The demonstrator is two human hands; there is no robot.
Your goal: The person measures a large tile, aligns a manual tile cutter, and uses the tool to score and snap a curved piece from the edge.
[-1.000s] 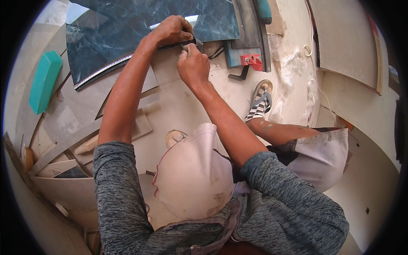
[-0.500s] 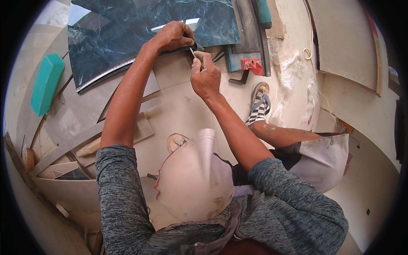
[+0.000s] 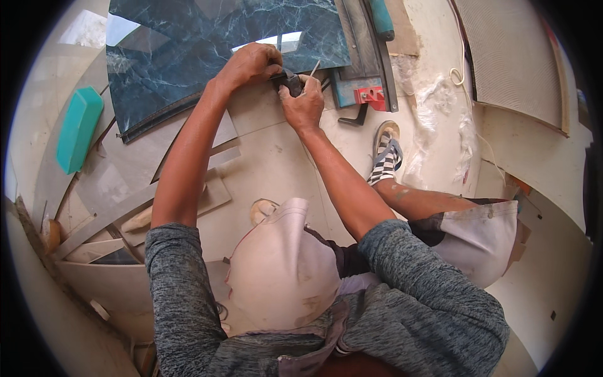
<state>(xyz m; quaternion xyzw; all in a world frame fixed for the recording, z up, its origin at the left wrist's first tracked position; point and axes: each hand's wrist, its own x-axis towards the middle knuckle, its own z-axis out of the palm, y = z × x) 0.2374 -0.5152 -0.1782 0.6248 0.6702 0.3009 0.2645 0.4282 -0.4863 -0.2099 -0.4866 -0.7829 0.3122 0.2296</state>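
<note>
A dark blue-green marbled tile (image 3: 188, 56) with pale veins lies in front of me. Over its near edge my left hand (image 3: 254, 61) is closed, fingertips curled under; what they pinch, if anything, is hidden. My right hand (image 3: 304, 103) is just beyond the near edge, closed around a compact black tape measure (image 3: 289, 83) beside the left fingertips. From between the right fingers a thin, light pencil-like stick (image 3: 316, 68) sticks up toward the tile. Whether the left hand touches the tape measure, I cannot tell.
To the right of the tile stands a tile cutter's dark rail (image 3: 364, 47) with a teal handle (image 3: 381, 22) and red bracket (image 3: 370, 97). A turquoise box (image 3: 80, 130) and cut tile pieces (image 3: 182, 201) lie left. Crumpled plastic (image 3: 433, 119) and a pale cord (image 3: 456, 76) are at right.
The pale tape strip along the tile's near edge is gone. The black tape measure now sits in my right hand, and the stick's tip points up and right. My left hand has lowered slightly.
</note>
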